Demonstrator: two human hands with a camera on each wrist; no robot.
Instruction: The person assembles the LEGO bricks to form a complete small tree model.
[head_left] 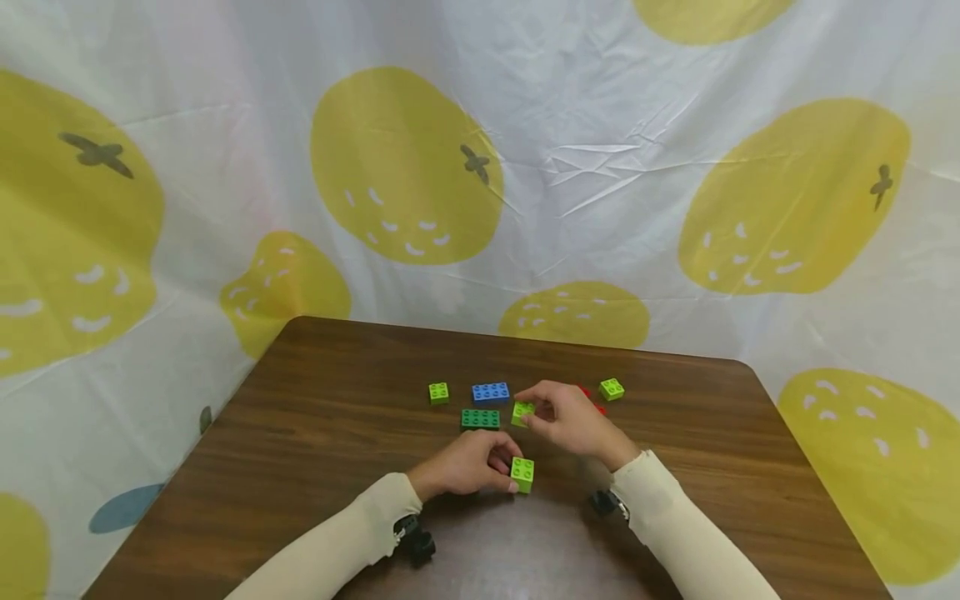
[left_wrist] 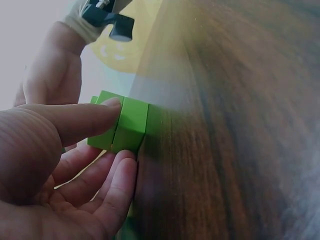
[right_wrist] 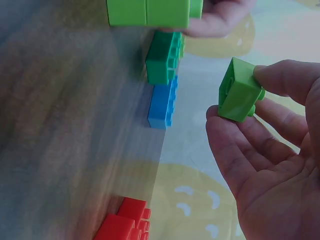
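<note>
Two lime green toy bricks, one stacked on the other [head_left: 522,473], stand on the table at the near middle. My left hand [head_left: 474,463] pinches this stack between thumb and fingers; the left wrist view shows the seam between the two bricks [left_wrist: 133,123]. Farther back, my right hand [head_left: 573,417] holds a single lime green brick [right_wrist: 241,91] by thumb and fingertips, raised off the table with its hollow underside showing in the right wrist view. Just left of that hand in the head view lie a dark green brick [head_left: 480,419] and a blue brick [head_left: 491,392].
Another lime green brick [head_left: 438,393] sits left of the blue one, and one more lime brick [head_left: 612,389] is at the right. Red bricks [right_wrist: 120,225] lie partly hidden behind my right hand in the head view. A lemon-print curtain [head_left: 585,108] hangs behind the brown table [head_left: 315,400].
</note>
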